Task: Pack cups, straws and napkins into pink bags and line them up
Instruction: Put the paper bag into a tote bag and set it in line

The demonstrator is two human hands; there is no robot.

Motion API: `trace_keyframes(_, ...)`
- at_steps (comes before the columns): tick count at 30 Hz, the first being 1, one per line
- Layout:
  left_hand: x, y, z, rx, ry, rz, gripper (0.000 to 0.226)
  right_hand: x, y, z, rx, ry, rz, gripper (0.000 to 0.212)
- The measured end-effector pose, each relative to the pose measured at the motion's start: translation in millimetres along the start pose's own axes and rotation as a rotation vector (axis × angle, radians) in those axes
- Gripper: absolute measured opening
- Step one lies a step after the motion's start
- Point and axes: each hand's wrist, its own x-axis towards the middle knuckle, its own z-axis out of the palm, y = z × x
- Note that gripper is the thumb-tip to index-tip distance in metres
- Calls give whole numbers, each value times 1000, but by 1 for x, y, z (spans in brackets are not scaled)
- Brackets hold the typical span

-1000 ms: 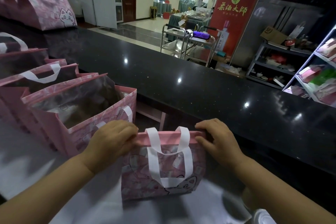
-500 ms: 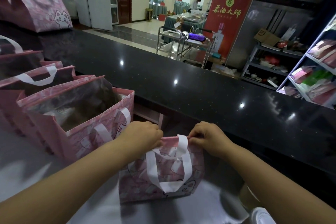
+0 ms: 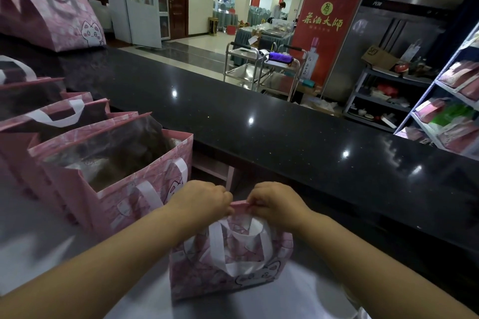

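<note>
A small pink bag (image 3: pixel 204 272) with white handles and a cat print stands on the pale work surface in front of me. My left hand (image 3: pixel 204 199) and my right hand (image 3: pixel 274 201) pinch its top edge near the middle, almost touching each other. To the left stands a row of several open pink bags (image 3: pixel 124 189), the nearest one right beside my left wrist. What lies inside the bags is too dark to tell. No cups, straws or napkins show.
A black glossy counter (image 3: pixel 259 132) runs across behind the bags. More pink bags (image 3: pixel 51 21) lie on it at the far left. Metal carts (image 3: pixel 261 70), a red banner (image 3: pixel 326 31) and shelves (image 3: pixel 451 109) stand beyond it.
Both hands have slid inward along the bag's top edge, from its corners toward the centre. The top has gathered and narrowed between them.
</note>
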Motion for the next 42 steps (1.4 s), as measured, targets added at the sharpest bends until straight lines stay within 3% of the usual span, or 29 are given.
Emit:
trace_keyframes(5, -14, -9, -5, 1, 93, 57, 30, 1, 3, 0, 43, -34, 30, 16)
trace_keyframes(10, -26, -19, 4, -44, 63, 26, 23, -10, 17, 0, 190, -20, 151, 27)
trace_keyframes(14, -29, -18, 4, -126, 83, 28, 21, -13, 15, 4, 225, 40, 189, 15)
trace_keyframes(17, -31, -17, 11, -150, 27, -107, 31, -13, 15, 4, 235, 82, 236, 4)
trace_keyframes(25, -59, -20, 6, -250, -8, -178, 32, -31, 15, 3, 440, 138, 342, 24)
trace_keyframes(28, -65, -16, 3, -293, 37, -171, 33, -31, 8, 9, 356, 217, 386, 33)
trace_keyframes(32, -73, -3, 0, -344, 108, -253, 34, -32, -3, 19, 390, 384, 460, 26)
trace_keyframes(37, -84, 26, -10, -607, 180, -445, 27, -52, -25, 32, 464, 506, 528, 32)
trace_keyframes(42, -99, 51, -24, -831, 221, -433, 30, -79, -49, 40, 463, 476, 493, 29)
